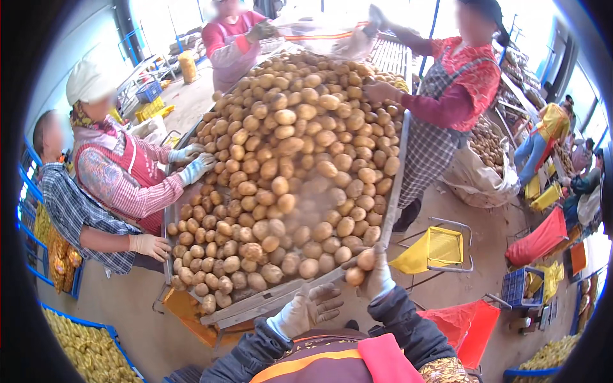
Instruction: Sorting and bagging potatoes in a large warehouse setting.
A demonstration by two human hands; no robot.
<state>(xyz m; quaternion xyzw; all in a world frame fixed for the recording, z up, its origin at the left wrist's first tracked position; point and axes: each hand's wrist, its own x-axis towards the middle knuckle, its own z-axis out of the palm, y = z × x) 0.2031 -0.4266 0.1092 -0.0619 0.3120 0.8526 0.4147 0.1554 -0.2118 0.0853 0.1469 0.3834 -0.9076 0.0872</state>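
Note:
A large heap of potatoes (287, 158) covers the sorting table (287, 297) in front of me, its near rim just beyond my hands. My right hand (379, 276), in a pale glove, grips two potatoes (360, 268) beside the table's near right corner. In a matching glove, my left hand (309, 309) hangs just off the near rim, palm up, with its fingers spread and nothing in it. Blurred dust hangs over the middle of the heap.
Co-workers stand left, behind and right of the table; two hold up a mesh sack (321, 31) at its far end. Yellow (433, 246) and red (462, 325) bags on metal frames stand at my right. Blue-edged bins of potatoes (86, 344) sit low left.

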